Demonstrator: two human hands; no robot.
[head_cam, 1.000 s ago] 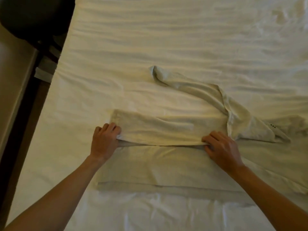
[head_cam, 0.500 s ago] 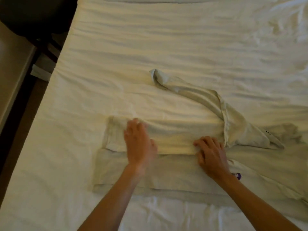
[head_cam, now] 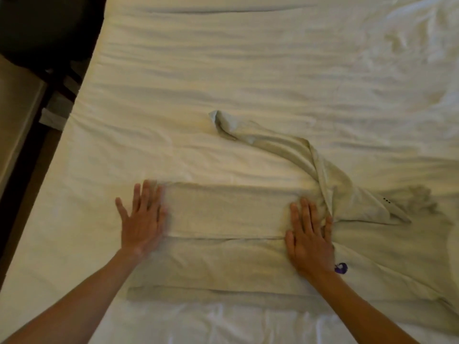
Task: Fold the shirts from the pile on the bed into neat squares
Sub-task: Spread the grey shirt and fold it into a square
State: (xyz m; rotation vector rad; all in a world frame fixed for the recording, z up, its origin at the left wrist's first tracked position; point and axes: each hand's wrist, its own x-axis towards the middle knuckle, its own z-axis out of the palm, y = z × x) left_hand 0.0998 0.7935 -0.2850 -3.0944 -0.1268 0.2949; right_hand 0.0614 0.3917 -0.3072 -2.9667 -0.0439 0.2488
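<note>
Pressing flat on the pale shirt [head_cam: 223, 214], both hands are seen with fingers straight and spread, nothing pinched. The left hand [head_cam: 142, 219] is laid at the nine o'clock end of the folded-over panel, partly on the white bed sheet [head_cam: 223, 70]. The right hand [head_cam: 310, 240] is laid at the three o'clock end, touching the bunched cloth there. The shirt is spread low and centre on the bed, its long sleeve [head_cam: 268, 140] trailing loose toward twelve o'clock. A small purple mark [head_cam: 340, 268] is seen just beside the right wrist, at four o'clock of that hand.
</note>
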